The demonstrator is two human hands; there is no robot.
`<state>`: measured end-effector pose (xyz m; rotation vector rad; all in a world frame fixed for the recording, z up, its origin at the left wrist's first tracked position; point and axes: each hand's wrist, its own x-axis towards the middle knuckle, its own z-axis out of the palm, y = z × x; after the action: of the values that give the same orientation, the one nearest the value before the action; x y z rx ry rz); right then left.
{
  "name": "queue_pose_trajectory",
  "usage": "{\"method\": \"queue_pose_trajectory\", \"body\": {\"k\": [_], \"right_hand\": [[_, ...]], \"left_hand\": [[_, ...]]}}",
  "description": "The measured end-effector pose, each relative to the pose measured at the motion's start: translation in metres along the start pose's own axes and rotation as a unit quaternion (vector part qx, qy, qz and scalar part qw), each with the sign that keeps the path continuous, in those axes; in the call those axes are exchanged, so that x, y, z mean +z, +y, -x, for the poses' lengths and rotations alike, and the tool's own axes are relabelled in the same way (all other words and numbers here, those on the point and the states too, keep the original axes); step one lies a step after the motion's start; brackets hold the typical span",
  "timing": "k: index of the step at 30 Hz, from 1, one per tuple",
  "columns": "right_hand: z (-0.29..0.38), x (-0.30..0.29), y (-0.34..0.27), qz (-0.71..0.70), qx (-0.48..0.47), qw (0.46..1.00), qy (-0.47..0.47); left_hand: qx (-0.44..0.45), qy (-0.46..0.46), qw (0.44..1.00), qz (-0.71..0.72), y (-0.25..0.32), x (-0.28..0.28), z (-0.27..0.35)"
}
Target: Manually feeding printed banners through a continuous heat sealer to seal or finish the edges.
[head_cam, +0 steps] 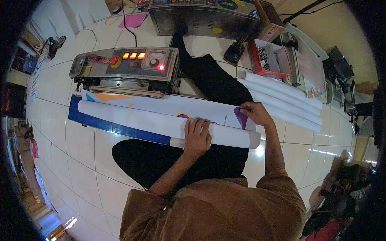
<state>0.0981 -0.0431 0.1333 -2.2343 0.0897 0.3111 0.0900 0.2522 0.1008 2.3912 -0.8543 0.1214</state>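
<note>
A partly rolled printed banner sheet (156,120), white outside, lies across my lap and along the blue bed (120,128) of a band sealing machine (126,64). My left hand (197,135) rests over the roll right of its middle, fingers curled across the top. At the sheet's right side, my right hand (256,112) pinches the edge beside a purple printed patch (240,117). Orange and yellow print shows on the unrolled part, which reaches back to the machine. Three orange switches (133,56) and a red lamp (162,67) glow on its panel.
Several white rolls (283,101) lie on the tiled floor to the right. Behind them stands a red box (268,58) with small items inside. Another metal machine (205,19) is at the back, beside a cardboard box (271,22). A pink sheet (132,20) lies at back left.
</note>
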Motion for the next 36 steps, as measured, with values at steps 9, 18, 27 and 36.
{"method": "queue_pose_trajectory", "body": {"k": [9,18,27,36], "right_hand": [[-0.004,0.003,-0.008,-0.033,0.053,0.998,-0.011],[-0.016,0.018,-0.011,-0.033,0.006,0.999,0.011],[-0.026,0.022,-0.018,-0.042,-0.024,0.999,0.004],[-0.035,0.038,-0.029,-0.036,-0.032,0.997,0.052]], "left_hand": [[-0.02,0.01,1.0,-0.001,-0.005,-0.012,0.016],[-0.035,0.009,0.999,-0.033,-0.015,-0.017,0.018],[-0.056,0.027,0.997,-0.041,-0.023,-0.023,0.017],[-0.077,0.021,0.994,-0.07,-0.03,-0.032,0.018]]}}
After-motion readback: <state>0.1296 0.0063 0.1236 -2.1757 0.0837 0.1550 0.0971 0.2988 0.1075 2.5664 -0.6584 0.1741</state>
